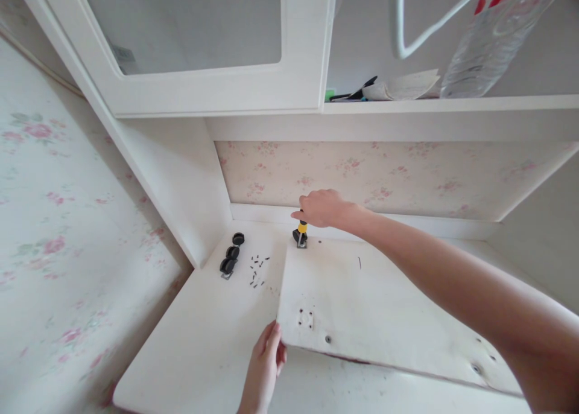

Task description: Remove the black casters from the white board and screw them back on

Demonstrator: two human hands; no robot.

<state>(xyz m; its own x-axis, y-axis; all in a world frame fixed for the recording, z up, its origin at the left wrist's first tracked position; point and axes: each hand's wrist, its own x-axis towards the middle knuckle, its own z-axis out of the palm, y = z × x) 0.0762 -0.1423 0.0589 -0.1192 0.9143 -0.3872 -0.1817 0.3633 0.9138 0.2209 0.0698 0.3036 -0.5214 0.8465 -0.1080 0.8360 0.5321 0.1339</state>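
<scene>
My right hand [326, 209] is closed around a screwdriver [303, 227] with a black and yellow handle, held upright. Its shaft reaches down to a black caster wheel [297, 236] with a metal mounting plate, at the far left corner of a white board [353, 299]. The tip's exact contact is hard to make out. At the board's near left corner, my left hand [270, 350] grips the edge, thumb on the side and fingers partly beneath. Close to that hand, several screw holes [306, 318] form a square on the board.
Three black casters [230, 260] sit left of the board, beside scattered small screws [257, 272]. All lie on a white desk [199, 341]. Overhead are a glass-fronted cabinet door [217, 91] and a shelf [452, 104] with papers and a plastic bottle [488, 52]. Flowered wallpaper covers the wall.
</scene>
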